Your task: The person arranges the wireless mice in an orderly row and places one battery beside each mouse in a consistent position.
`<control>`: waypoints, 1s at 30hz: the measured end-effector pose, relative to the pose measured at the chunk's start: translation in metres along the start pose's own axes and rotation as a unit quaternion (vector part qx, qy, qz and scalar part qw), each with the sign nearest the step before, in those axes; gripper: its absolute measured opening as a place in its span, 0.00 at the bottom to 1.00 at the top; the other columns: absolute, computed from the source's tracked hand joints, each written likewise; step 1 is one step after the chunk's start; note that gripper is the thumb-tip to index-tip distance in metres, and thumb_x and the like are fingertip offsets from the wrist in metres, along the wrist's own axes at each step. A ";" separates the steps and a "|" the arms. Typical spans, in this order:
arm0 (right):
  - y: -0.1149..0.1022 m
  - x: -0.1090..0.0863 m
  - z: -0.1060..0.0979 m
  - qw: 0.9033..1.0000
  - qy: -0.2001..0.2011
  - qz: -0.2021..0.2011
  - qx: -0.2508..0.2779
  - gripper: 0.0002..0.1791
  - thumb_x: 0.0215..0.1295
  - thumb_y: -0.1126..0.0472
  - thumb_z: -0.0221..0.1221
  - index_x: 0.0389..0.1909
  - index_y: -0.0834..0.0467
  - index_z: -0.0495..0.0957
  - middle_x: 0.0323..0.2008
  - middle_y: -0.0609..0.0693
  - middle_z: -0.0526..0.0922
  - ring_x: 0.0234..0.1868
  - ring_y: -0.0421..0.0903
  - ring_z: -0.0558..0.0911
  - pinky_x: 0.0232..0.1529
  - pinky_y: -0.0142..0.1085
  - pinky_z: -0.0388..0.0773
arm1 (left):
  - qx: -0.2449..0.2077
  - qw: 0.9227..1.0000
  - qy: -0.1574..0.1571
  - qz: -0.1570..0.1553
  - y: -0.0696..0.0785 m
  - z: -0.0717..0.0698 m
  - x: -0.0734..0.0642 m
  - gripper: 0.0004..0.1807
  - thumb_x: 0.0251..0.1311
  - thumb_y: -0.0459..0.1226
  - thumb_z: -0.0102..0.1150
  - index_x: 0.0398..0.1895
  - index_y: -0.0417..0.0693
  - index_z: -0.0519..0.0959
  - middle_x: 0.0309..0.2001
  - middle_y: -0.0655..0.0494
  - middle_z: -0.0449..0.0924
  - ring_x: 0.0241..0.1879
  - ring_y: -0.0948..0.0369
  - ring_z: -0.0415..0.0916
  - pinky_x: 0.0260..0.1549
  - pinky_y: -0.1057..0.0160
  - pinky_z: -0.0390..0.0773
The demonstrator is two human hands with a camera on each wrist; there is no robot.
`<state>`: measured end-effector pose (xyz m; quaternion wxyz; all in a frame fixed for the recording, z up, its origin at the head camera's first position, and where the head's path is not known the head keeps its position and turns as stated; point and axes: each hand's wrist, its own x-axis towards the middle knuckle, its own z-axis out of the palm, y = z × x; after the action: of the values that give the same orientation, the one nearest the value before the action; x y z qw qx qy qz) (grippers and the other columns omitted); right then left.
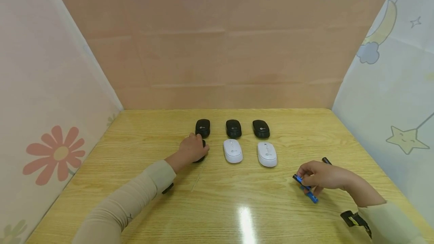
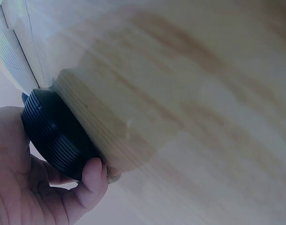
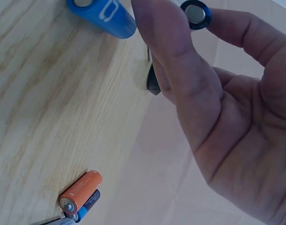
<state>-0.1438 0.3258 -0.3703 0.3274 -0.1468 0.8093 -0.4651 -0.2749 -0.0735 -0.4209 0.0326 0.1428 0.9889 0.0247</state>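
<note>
In the head view, a yellowish wood-grain counter (image 1: 217, 191) fills the lower half, with a white glare at lower centre. A creased peach backdrop (image 1: 220, 48) rises behind it, flanked by pale side panels, a pink flower printed at left, a moon and star at right. Left of centre, the left hand (image 1: 190, 149) grips a rounded black plastic mouse (image 1: 200, 158). At lower right, the right hand (image 1: 322, 175) pinches a blue-and-black cylindrical battery (image 1: 298, 179).

In the left wrist view, the grain looks blurred; the mouse, at left, shows a finely ribbed side within curled fingers.

In the right wrist view, the pinched battery shows a round silvery end at upper centre; an orange cylindrical battery (image 3: 82, 192) lies at lower left.
</note>
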 end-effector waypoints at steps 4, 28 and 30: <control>-0.001 0.000 0.000 1.000 0.002 0.002 -0.004 0.10 0.72 0.67 0.48 0.44 0.73 0.69 0.31 0.60 0.78 0.30 0.56 0.80 0.30 0.44 0.81 | -0.001 1.000 -0.003 -0.002 0.000 -0.001 0.000 0.32 0.69 0.51 0.46 0.57 0.28 0.70 0.43 0.36 0.72 0.32 0.49 0.77 0.31 0.54 0.79; -0.015 0.005 -0.008 0.997 0.044 0.015 -0.055 0.12 0.70 0.68 0.51 0.47 0.74 0.70 0.32 0.58 0.76 0.36 0.57 0.80 0.32 0.44 0.80 | 0.006 1.000 0.006 0.004 0.000 -0.003 -0.003 0.32 0.70 0.51 0.47 0.56 0.27 0.70 0.43 0.36 0.72 0.32 0.49 0.77 0.31 0.54 0.79; -0.017 0.007 -0.011 0.997 0.053 0.010 -0.063 0.12 0.70 0.68 0.51 0.47 0.74 0.69 0.32 0.59 0.77 0.36 0.58 0.81 0.33 0.45 0.81 | 0.007 1.000 0.005 0.005 0.000 -0.002 -0.003 0.32 0.70 0.51 0.46 0.57 0.27 0.70 0.44 0.36 0.72 0.32 0.49 0.78 0.31 0.55 0.79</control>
<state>-0.1576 0.3205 -0.3551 0.2789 -0.1342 0.8544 -0.4175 -0.2725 -0.0749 -0.4185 0.0262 0.1475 0.9886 0.0183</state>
